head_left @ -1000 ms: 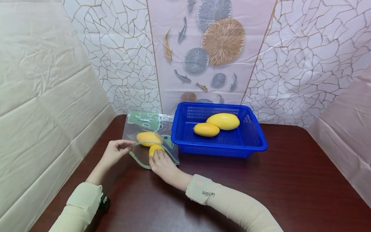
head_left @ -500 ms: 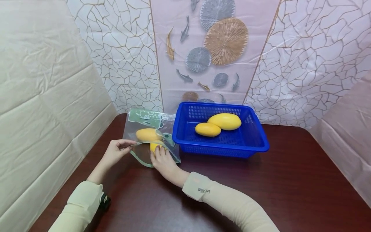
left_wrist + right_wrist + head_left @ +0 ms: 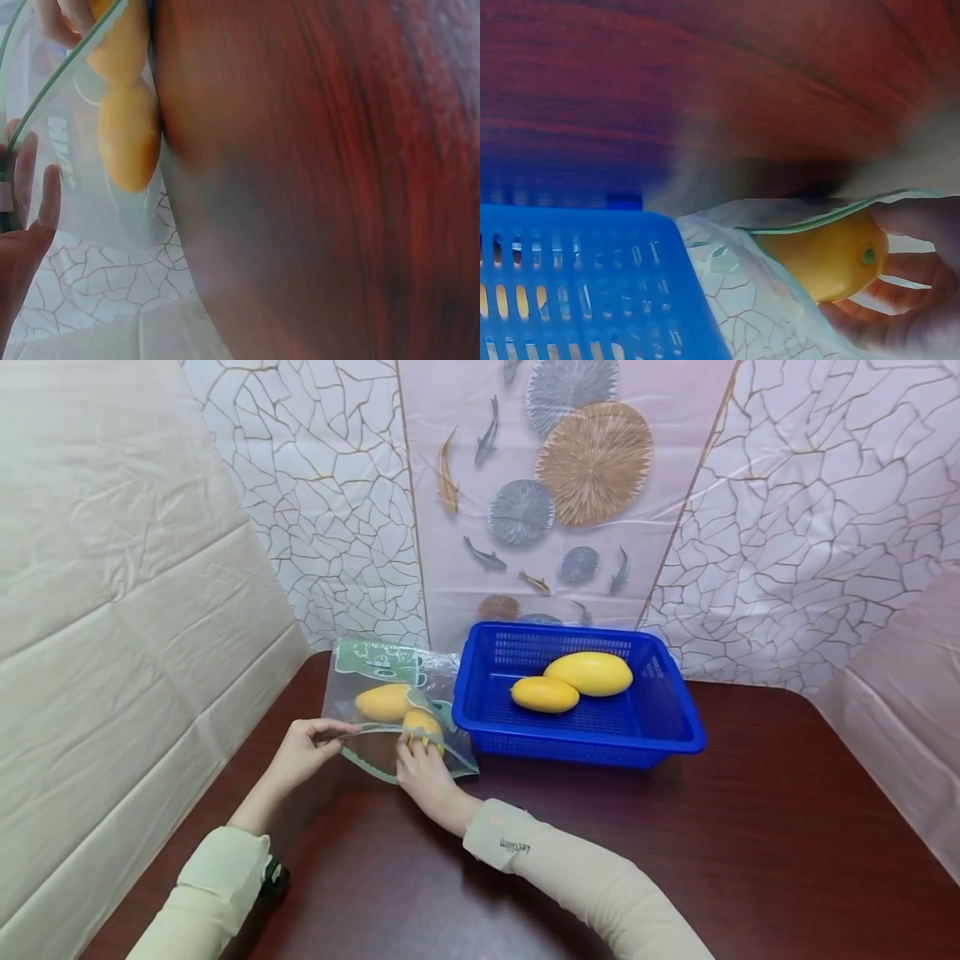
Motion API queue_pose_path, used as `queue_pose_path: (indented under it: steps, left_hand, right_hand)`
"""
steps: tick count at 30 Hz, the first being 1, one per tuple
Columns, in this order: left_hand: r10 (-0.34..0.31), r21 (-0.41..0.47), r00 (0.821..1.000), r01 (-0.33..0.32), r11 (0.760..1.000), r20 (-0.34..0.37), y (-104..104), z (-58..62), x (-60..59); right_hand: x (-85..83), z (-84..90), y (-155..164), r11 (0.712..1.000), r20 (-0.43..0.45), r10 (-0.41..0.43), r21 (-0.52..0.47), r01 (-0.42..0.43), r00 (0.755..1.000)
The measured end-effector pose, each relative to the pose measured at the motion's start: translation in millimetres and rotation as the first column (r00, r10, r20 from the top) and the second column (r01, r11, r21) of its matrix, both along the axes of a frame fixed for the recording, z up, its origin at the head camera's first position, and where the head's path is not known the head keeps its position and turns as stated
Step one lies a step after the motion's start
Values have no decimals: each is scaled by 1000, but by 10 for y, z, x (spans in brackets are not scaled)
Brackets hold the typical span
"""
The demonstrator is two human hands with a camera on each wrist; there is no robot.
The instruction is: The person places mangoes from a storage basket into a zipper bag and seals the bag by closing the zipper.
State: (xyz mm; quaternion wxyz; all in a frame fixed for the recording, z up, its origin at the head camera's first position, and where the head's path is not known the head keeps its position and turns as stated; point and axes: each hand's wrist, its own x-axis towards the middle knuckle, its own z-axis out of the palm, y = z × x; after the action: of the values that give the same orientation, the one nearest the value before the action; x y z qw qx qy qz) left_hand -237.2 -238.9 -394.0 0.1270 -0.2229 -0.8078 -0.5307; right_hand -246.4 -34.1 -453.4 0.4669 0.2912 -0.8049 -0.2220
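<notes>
A clear zip bag (image 3: 375,662) with green printed patterns lies on the table with its mouth toward me. My left hand (image 3: 302,752) pinches the left side of the bag's mouth between thumb and fingers. My right hand (image 3: 431,783) reaches into the opening, fingers on a yellow mango (image 3: 422,723). In the right wrist view, thumb and fingers curl round the end of that mango (image 3: 825,259), where a green stem mark shows. Another mango (image 3: 381,702) lies deeper in the bag; through the plastic in the left wrist view, the two mangoes (image 3: 129,139) sit end to end.
Right of the bag stands a blue plastic basket (image 3: 577,742), close against the bag's edge. It holds a smaller mango (image 3: 545,694) and a larger yellow fruit (image 3: 591,673). Patterned sheets (image 3: 337,510) hang behind the dark wooden table (image 3: 712,827).
The right hand has pushed its mango farther into the bag, and that mango now lies behind the plastic near the other one. The left hand keeps its hold on the bag's mouth.
</notes>
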Motion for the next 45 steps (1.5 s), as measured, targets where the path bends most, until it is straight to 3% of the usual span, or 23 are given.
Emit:
queue_pose_path:
  steps: [3,10,19,29,36,45]
  left_hand:
    - [5,-13,1000,-5,1000,-11,48,88,55]
    - [7,-36,1000,-7,999,-7,53,146,74]
    - [65,-67,998,-65,996,-9,27,204,94]
    - [91,-69,995,-88,994,34,-30,156,52]
    - [109,-85,994,-106,991,26,-157,-50,-85]
    - [111,-99,994,-109,989,18,-251,-77,-111]
  right_hand:
    - [-63,-6,9,1000,41,-29,-6,29,999]
    - [-160,-23,21,996,26,-83,13,83,996]
    - [-192,-5,32,985,230,-154,-36,167,961]
    - [34,64,34,997,201,-66,-23,72,977]
    - [44,79,90,1000,251,20,-7,-19,968]
    - [69,76,185,980,276,196,-16,-200,941]
